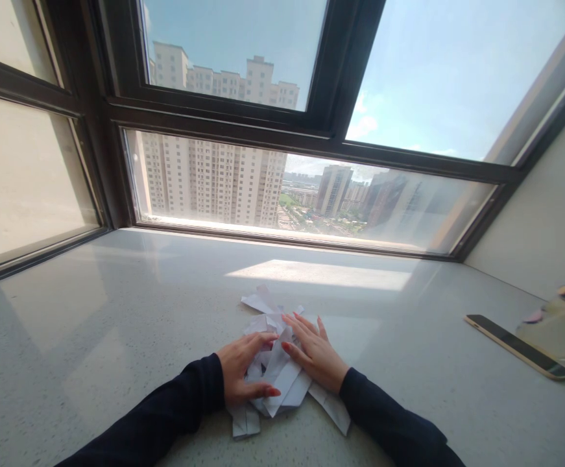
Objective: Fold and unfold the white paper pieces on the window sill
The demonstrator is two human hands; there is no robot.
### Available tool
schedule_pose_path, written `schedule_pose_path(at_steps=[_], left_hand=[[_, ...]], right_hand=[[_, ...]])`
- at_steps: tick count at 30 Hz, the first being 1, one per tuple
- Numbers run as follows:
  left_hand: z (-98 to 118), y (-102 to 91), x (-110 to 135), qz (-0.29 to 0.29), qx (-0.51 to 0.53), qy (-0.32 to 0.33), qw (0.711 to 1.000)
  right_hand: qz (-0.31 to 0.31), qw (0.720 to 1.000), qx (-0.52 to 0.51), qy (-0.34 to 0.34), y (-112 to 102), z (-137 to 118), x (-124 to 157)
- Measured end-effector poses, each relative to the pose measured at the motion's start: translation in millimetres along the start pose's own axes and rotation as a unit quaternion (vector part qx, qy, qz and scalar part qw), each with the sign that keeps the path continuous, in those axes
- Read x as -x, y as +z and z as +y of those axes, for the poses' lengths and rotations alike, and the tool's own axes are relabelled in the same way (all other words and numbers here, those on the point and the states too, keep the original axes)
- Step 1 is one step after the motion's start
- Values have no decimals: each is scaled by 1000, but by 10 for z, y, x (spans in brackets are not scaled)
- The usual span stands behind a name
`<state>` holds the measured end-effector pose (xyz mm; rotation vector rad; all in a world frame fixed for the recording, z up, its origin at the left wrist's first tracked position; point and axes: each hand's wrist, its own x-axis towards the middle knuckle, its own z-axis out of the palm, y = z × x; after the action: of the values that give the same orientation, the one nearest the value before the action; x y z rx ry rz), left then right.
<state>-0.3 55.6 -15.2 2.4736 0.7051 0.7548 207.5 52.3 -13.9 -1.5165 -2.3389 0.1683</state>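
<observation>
The left sleeve [165, 408] and right sleeve [389, 415] are long, plain and dark (navy, or close to black), reaching the wrists with a few soft creases. On the left hand [239, 370] and right hand [322, 357], the nails [273, 392] are coral red, longish and tapered.

Bright daylight through the window [333, 135] throws a glaring patch [321, 274] across the sill [418, 337].

Paper pieces [289, 384] lie heaped on the sill [165, 324]. Relative to the heap: left hand [243, 370] on it at 9 o'clock, right hand [320, 353] at 3; window [301, 139] at 12; phone [518, 347] well apart at 3, container [562, 331] just beyond.
</observation>
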Motion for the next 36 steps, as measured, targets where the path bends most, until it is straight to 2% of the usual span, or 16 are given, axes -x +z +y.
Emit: schedule_pose_path(at_steps=[3, 8, 12, 14, 16, 20, 22, 24, 27, 33, 36], left_hand=[[-28, 39, -4, 11, -61, -1, 998], [-115, 69, -16, 76, -148, -27, 986], [-198, 68, -23, 133, -205, -73, 967], [-240, 72, -25, 147, -222, -103, 958], [-268, 77, -27, 150, -227, -126, 954], [-248, 63, -33, 148, -229, -140, 952], [-201, 33, -40, 157, -234, -142, 949], [-133, -6, -50, 166, -242, -137, 946], [10, -42, -61, 158, -251, -107, 949], [341, 121, -12, 67, -216, -39, 973], [415, 237, 22, 22, -207, 19, 978]], right_hand=[[11, 1000, -26, -9, -43, -11, -4], [99, 992, -78, -6, -105, 15, -21], [153, 985, -74, 17, -60, 63, -20], [142, 987, -63, 33, -21, 73, -16], [104, 992, -61, 37, 4, 66, -10], [36, 996, -82, -7, -20, 23, -5], [57, 994, -88, -16, -52, 10, -6], [107, 991, -80, -11, -83, 12, -10], [148, 987, -61, -5, -129, 48, -35], [63, 996, -23, 53, -212, 227, -236], [48, 996, -12, 77, -179, 299, -424]])
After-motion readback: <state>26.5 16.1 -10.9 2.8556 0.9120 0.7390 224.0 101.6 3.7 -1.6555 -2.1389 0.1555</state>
